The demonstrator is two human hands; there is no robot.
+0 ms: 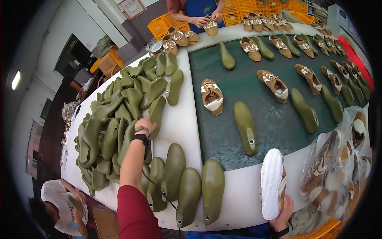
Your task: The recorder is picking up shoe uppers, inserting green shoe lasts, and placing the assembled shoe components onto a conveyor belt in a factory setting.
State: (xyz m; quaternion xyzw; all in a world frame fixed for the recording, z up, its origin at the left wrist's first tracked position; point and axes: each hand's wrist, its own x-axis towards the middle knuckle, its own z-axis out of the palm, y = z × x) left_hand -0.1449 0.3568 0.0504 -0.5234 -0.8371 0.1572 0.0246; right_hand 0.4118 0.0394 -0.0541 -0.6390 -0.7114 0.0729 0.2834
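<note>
The left hand (pixel 145 124) reaches into the heap of olive-green shoe lasts (pixel 115 127) on the white table (pixel 183 119), fingers curled on one last, while the right hand (pixel 284 209) is clamped around a tan sneaker (pixel 273 183) held sole-up at the table's near edge. Just right of it sit clear plastic bags of shoes (pixel 338 167). Open room lies on the dark green belt (pixel 223 135) between spaced sneakers and lasts; orange crates (pixel 262 8) stand beyond.

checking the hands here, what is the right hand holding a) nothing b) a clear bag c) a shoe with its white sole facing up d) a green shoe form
c: the right hand grips a shoe by its heel end, white sole toward the camera, while the left hand reaches into the pile of green shoe forms.
</note>
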